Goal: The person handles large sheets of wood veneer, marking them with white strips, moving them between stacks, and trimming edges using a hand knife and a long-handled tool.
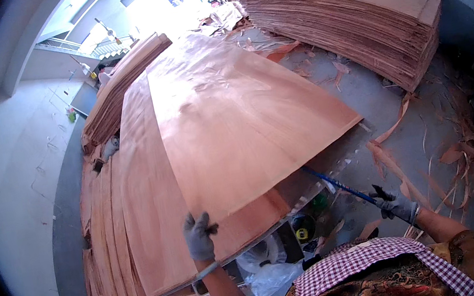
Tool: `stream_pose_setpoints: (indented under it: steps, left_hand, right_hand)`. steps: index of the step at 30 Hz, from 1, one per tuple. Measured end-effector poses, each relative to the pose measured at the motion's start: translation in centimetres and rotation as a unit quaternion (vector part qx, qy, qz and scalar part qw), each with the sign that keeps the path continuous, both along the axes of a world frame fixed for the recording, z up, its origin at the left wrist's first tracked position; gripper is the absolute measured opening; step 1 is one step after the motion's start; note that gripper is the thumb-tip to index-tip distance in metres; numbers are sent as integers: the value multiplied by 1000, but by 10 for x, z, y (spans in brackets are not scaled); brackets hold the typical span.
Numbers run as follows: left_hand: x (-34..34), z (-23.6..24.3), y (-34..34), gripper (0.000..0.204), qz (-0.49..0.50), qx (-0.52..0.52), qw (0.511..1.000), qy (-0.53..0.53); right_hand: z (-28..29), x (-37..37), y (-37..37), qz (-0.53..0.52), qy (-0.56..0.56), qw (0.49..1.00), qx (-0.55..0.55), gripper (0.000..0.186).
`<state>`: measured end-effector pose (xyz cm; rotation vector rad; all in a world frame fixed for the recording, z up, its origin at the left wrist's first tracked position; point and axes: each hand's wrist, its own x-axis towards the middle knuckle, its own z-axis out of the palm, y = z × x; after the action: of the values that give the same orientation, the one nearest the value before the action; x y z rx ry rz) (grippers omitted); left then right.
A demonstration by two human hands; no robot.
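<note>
A large, thin, reddish-tan wood veneer sheet (pixel 233 124) spreads out ahead of me, its near edge lifted a little. My left hand (pixel 200 238), in a grey glove, is closed at the sheet's near left corner. Another veneer sheet (pixel 156 220) lies beneath it, showing along the left and near sides. In my right hand (pixel 398 207), also gloved in grey, is a long blue stick (pixel 346 189). Its far end reaches the top sheet's near edge and passes out of sight beneath it.
A tall veneer stack (pixel 347 23) stands at the back right. Another stack (pixel 120 92) and narrow veneer strips (pixel 111 244) lie to the left. Torn scraps (pixel 394 168) litter the floor at right. A clear plastic bag (pixel 273 279) sits below the table's near edge.
</note>
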<state>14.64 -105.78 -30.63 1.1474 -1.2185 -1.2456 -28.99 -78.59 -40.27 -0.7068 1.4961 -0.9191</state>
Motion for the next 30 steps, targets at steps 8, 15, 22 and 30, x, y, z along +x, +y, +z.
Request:
stream_pose_setpoints:
  steps: [8, 15, 22, 30]
  left_hand:
    - [-105, -163, 107, 35, -213, 103, 922, -307]
    - [-263, -195, 144, 32, -281, 281, 918, -20]
    - [-384, -185, 105, 29, -437, 140, 880, -121]
    - [-555, -185, 17, 15, -391, 377, 833, 108]
  right_hand:
    - [31, -97, -51, -36, 54, 989, -135, 56]
    - [45, -170, -46, -66, -47, 988, -133, 43]
    - [60, -234, -45, -131, -119, 959, -222, 44]
    - [69, -360, -111, -161, -187, 953, -174, 29]
